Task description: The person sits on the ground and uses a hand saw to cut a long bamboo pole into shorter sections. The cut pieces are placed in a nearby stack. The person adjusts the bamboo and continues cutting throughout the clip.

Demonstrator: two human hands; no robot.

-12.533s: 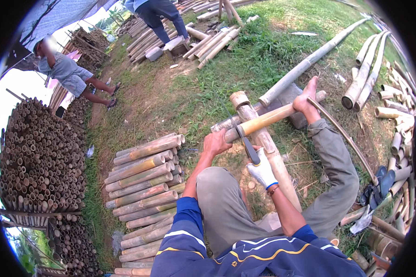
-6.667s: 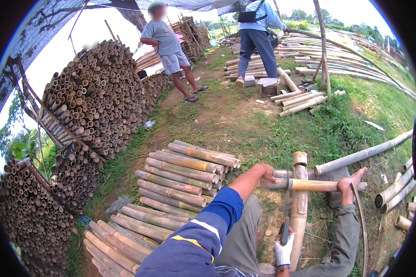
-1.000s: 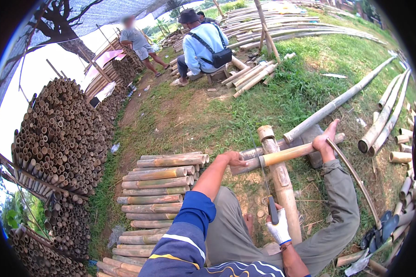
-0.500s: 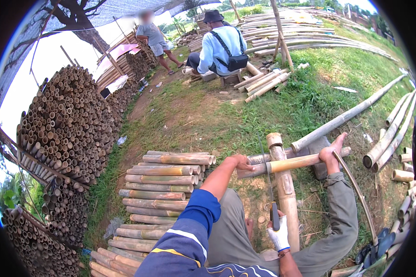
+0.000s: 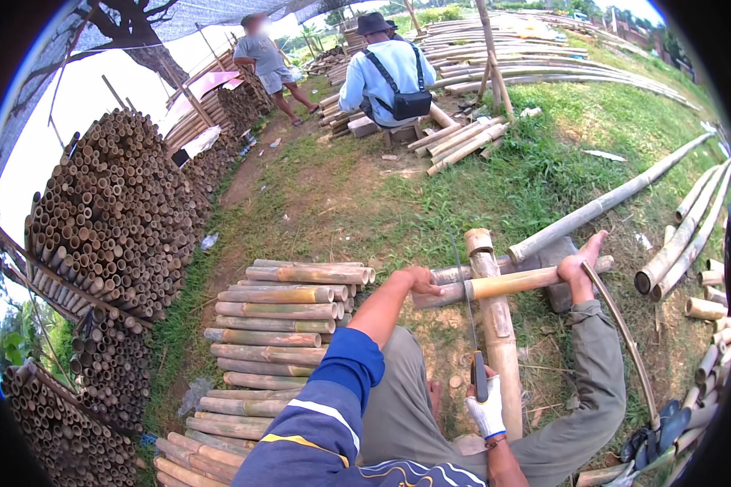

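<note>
I sit on the ground with a bamboo pole [image 5: 508, 283] lying crosswise over a thicker bamboo log [image 5: 499, 341]. My bare left hand [image 5: 417, 280] grips the pole's left end. My right hand [image 5: 487, 407], in a white glove, holds the dark handle of a hand saw [image 5: 468, 321] whose thin blade runs up to the pole. My bare foot [image 5: 581, 264] presses on the pole's right part. My grey trouser legs frame the log.
Cut bamboo lengths [image 5: 280, 312] lie stacked to my left. Tall piles of bamboo ends [image 5: 110, 219] stand further left. A long pole [image 5: 609, 199] and short pieces [image 5: 690, 243] lie on the grass at right. A seated person [image 5: 384, 73] and a standing person [image 5: 264, 57] are ahead.
My view has tilted up and left a little, showing more of the people ahead. The saw blade now stands against the pole; both hands keep their hold.
</note>
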